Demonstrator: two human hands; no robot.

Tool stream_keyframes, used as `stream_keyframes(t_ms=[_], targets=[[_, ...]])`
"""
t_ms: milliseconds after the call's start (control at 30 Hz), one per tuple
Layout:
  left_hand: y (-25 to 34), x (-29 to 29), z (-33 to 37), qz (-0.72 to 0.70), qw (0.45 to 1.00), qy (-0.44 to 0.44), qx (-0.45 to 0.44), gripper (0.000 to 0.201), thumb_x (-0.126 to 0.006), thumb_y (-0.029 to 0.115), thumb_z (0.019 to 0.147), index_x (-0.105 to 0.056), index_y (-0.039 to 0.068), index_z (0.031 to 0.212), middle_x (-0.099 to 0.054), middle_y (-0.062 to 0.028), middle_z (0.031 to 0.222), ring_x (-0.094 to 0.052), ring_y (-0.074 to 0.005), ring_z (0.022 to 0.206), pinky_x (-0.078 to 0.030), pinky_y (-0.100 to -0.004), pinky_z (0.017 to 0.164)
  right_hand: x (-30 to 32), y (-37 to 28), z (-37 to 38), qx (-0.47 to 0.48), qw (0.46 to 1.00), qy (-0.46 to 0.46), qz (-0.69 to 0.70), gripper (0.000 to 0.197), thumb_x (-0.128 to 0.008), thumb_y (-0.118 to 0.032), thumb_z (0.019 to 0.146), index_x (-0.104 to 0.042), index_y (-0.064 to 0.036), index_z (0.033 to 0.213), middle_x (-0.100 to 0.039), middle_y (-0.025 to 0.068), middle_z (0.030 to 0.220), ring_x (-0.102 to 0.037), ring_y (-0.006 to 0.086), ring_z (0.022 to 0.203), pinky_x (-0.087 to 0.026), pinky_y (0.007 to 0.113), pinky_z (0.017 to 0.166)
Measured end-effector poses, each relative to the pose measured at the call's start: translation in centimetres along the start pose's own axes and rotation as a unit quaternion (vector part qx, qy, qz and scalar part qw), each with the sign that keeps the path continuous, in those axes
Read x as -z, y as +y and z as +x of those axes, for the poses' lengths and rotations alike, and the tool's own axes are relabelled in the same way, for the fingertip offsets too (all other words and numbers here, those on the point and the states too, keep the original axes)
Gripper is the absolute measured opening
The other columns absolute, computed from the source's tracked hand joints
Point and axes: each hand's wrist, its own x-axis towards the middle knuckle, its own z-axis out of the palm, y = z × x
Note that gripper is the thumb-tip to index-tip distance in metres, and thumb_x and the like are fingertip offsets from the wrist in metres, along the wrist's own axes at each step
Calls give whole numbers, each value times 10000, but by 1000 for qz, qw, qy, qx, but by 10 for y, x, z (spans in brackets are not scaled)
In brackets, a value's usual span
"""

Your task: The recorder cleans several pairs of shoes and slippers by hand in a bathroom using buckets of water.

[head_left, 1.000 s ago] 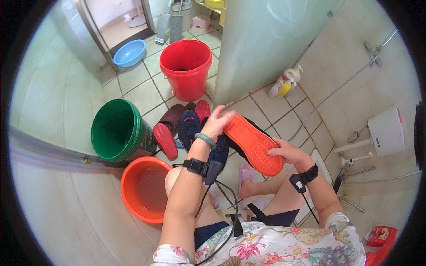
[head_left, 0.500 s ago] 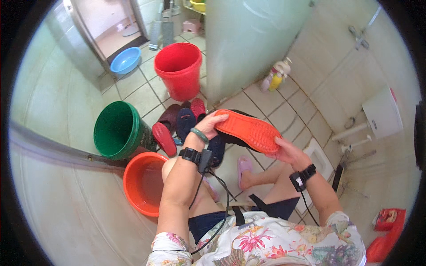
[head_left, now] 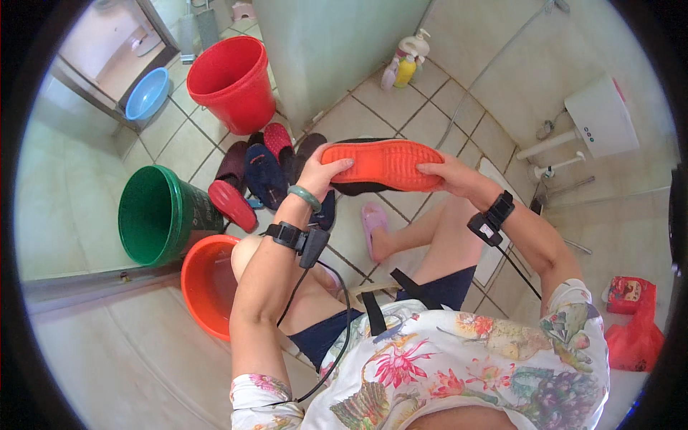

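Out in front of me, both hands hold a black slipper (head_left: 387, 163) with its ridged orange sole turned up toward me. My left hand (head_left: 322, 172) grips one end, its thumb lying on the sole. At the other end my right hand (head_left: 459, 175) pinches the edge, thumb on top. The fingers of both hands are mostly hidden beneath the slipper, and only a dark rim of its upper shows. Several other slippers lie on the tiles left of it, among them a red slipper (head_left: 231, 206) and a dark blue slipper (head_left: 266, 178).
An orange bucket (head_left: 197, 287) with water stands by my left leg. Beyond it are a green bucket (head_left: 154, 215), a red bucket (head_left: 233, 86) and a blue basin (head_left: 147, 94). Pump bottles (head_left: 406, 70) stand by the wall. A squat toilet (head_left: 494, 244) lies to the right.
The slipper has swung from a slant to nearly level, with its sole still facing me. My right hand has risen with its end. The whole view has shifted slightly.
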Motion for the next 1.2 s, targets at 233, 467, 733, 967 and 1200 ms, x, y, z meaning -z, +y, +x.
stream_keyframes(t_ms=[233,467,733,967,1200], targets=[[-34,-19,25,353,904,191,-149,547,-743,214,675,-511,14,1128,-656,-186,900,-648,-295,848,-500,-360,755,-5,35,23,17,989,143,-31,495,-651,-207,821,-466,-9,1235,-591,79,1117,-596,174,962,-515,316,773],[-31,-56,45,451,845,245,-147,470,-682,202,733,-508,40,1138,-629,-241,923,-596,-422,877,-480,-461,764,7,50,34,24,972,233,-14,464,-628,-213,847,-469,-64,1257,-584,65,1140,-593,180,979,-511,345,799],[-36,-64,64,442,848,241,-167,483,-696,205,723,-497,24,1125,-627,-242,922,-594,-416,883,-471,-449,786,18,49,35,29,965,261,4,439,-632,-188,843,-481,-56,1233,-581,73,1137,-576,180,1012,-501,355,835],[-36,-37,77,224,944,173,-170,730,-763,331,701,-362,3,1216,-554,-201,1171,-595,-317,997,-489,-350,806,23,17,0,103,966,228,63,424,-674,-131,796,-492,24,1146,-585,118,1122,-591,197,986,-506,346,833],[-21,-68,67,-238,956,46,164,856,-643,603,736,-320,77,1328,-343,-158,1393,-355,-315,1269,-258,-607,1002,-14,20,28,201,947,234,90,519,-698,-167,789,-430,50,1178,-566,162,1129,-586,213,992,-489,346,871]])
